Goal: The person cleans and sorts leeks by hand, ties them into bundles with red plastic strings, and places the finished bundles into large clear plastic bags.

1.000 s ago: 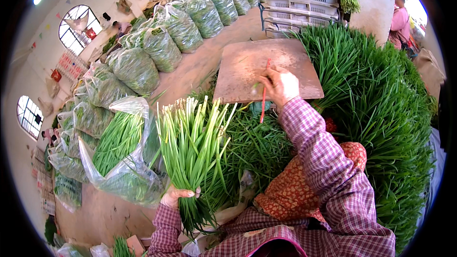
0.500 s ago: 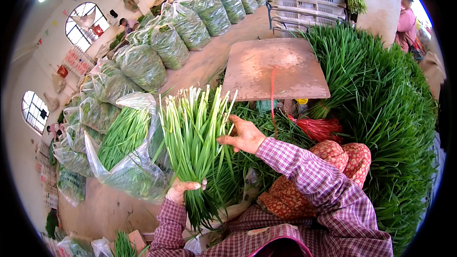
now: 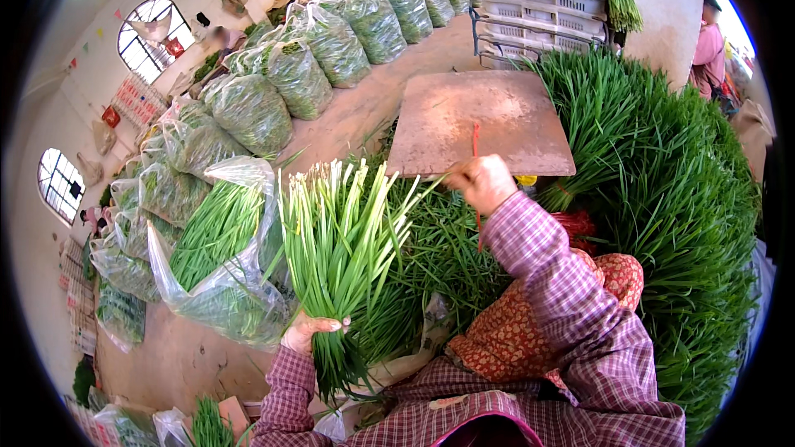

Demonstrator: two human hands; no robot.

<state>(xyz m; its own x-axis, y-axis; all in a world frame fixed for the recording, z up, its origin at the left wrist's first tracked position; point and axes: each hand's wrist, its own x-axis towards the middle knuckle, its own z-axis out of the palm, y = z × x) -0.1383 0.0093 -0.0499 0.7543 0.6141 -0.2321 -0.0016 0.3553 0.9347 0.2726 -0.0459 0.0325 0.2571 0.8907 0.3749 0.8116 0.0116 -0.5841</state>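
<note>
My left hand (image 3: pixel 308 333) is wrapped around the lower, leafy part of a bunch of garlic chives (image 3: pixel 339 257). The pale stem ends fan out at the top and the dark leaf tips hang below the fist. My right hand (image 3: pixel 484 182), fingers pinched, is at the front edge of a low reddish board (image 3: pixel 476 116). A thin chive stalk (image 3: pixel 426 193) runs from the bunch's upper right side to its fingertips. A red tie strip (image 3: pixel 475 139) lies over the board edge, partly behind this hand.
An open clear plastic bag (image 3: pixel 248 306) of chives stands left of the bunch. Loose chives (image 3: pixel 460 257) cover the ground before me. A large chive heap (image 3: pixel 671 223) rises at right. Filled bags (image 3: pixel 248 112) line the far left; stacked white crates (image 3: pixel 538 12) stand behind the board.
My right hand has moved away from the bunch, up and right to the board's edge, drawing out a stalk. The left hand still holds the bunch, shifted slightly left.
</note>
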